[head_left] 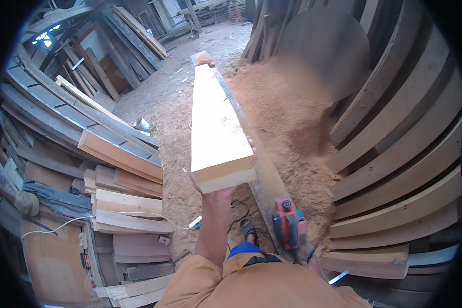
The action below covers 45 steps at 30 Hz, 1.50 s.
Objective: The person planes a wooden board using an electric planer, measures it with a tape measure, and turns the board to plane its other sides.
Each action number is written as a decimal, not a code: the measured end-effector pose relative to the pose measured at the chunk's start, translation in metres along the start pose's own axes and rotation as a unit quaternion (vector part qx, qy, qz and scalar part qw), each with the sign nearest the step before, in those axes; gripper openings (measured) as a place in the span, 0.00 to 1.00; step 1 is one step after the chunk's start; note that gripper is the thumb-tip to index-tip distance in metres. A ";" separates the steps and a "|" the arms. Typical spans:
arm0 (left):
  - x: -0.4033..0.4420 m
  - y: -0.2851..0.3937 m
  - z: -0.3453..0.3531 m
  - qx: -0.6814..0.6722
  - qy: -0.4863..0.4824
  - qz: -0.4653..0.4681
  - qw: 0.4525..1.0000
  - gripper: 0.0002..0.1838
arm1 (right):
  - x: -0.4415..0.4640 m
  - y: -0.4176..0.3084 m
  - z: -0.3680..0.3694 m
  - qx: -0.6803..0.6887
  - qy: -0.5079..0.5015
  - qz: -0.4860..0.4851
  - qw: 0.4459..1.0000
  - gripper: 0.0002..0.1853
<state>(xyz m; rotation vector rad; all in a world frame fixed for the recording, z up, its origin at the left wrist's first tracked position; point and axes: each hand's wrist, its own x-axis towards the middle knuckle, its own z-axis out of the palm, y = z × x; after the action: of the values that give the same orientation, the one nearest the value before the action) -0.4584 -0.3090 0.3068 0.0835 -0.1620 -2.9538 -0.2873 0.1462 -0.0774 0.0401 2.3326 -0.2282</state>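
Observation:
My left hand is wrapped around the near end of a thick, pale timber beam from below, its fingertips showing on the right side. The beam points away from me, its far end by a reddish block on a long narrow bench plank. A red and black electric planer rests on the near part of this plank. Low beside the plank's near end is my right hand, mostly hidden by my body; its fingers cannot be made out. A shiny narrow strip lies close to it.
Sawdust covers the floor right of the plank. Stacked boards line the right side, and more boards stand at left. A white cord with a socket runs near my feet. A blurred round patch hides the upper right.

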 end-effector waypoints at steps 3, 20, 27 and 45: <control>0.003 -0.008 0.000 -0.018 -0.024 0.002 1.000 0.37 | 0.000 0.004 0.007 0.004 -0.004 0.011 1.000 0.29; -0.083 -0.037 -0.164 0.261 0.145 0.011 0.954 0.39 | 0.004 0.038 -0.049 0.287 0.141 0.007 0.948 0.27; -0.098 -0.030 -0.211 0.294 0.172 -0.022 0.940 0.41 | -0.003 -0.122 -0.243 0.596 -0.083 -0.209 0.771 0.19; -0.104 0.004 -0.197 0.298 0.221 -0.027 0.928 0.40 | 0.088 -0.328 -0.161 0.269 -0.278 -0.609 0.692 0.47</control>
<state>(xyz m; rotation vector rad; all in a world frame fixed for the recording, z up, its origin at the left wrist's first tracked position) -0.3431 -0.3139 0.1160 0.8284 -0.9855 -2.7297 -0.4951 -0.1511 0.0200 -1.1498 1.2583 -1.3505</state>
